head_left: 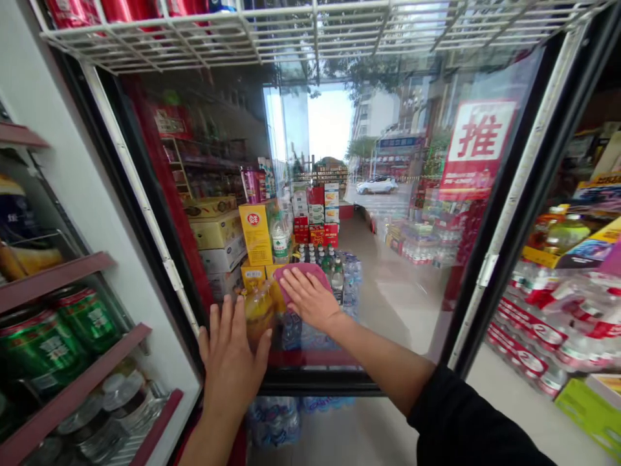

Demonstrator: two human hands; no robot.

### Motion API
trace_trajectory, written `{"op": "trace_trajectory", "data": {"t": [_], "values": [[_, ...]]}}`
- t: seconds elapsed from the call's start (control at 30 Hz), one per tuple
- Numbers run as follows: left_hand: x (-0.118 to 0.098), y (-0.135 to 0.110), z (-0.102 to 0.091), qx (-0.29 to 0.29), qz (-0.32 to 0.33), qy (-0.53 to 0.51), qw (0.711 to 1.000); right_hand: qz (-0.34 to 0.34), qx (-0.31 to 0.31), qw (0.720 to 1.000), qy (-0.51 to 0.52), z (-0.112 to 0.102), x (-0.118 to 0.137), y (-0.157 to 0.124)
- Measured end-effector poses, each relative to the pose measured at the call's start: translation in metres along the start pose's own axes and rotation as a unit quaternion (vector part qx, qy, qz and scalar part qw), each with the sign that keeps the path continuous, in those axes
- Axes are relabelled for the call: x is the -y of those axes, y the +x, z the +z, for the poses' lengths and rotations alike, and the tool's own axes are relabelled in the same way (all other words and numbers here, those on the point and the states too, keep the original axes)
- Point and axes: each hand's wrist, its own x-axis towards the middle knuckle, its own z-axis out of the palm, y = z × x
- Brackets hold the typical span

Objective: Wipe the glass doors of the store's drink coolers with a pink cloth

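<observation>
A pink cloth (306, 275) lies against the glass of a fridge door (398, 304). My right hand (310, 299) holds it there, pressing it to the pane with nearly straight fingers. Lower left, my left hand (235, 353) rests at the door's inner edge with its fingers spread and nothing in it. The palm side of both hands is hidden. Black framing surrounds the pane, and a red and white sticker (480, 139) is on its right part.
A white wire rack (310, 32) with red cans crosses the top. Fridge shelves at left hold green cans (43, 346) and bottles. Shrink-wrapped bottles (557, 323) are stacked at right. Beyond the glass stand yellow boxes (257, 236) and packs of drinks; reflections overlap them.
</observation>
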Motion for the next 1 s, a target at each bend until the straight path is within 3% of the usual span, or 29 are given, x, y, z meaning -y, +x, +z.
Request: {"op": "trace_trajectory", "data": {"t": [0.23,0.33,0.4,0.57,0.8,0.9,1.0], "values": [[-0.034,0.000,0.011,0.009,0.023,-0.023,0.999,0.083,-0.026,0.992,-0.087,-0.042,-0.076,-0.100],[-0.039,0.000,0.014,0.005,0.028,-0.027,0.999,0.118,-0.033,0.987,-0.102,-0.050,-0.087,-0.123],[-0.041,0.001,0.013,0.001,0.030,-0.028,0.999,0.141,-0.031,0.984,-0.104,-0.051,-0.082,-0.123],[-0.041,0.004,0.006,-0.004,0.026,-0.028,0.999,0.116,-0.003,0.992,-0.046,-0.037,-0.041,-0.080],[-0.024,-0.001,-0.008,-0.014,0.001,0.009,1.000,-0.016,-0.030,0.999,0.043,0.002,0.024,0.037],[-0.019,-0.003,-0.012,-0.015,-0.004,0.024,1.000,-0.040,-0.039,0.997,0.058,0.005,0.035,0.081],[-0.020,-0.002,-0.012,-0.018,-0.004,0.027,0.999,-0.026,-0.043,0.997,0.065,-0.004,0.029,0.101]]}}
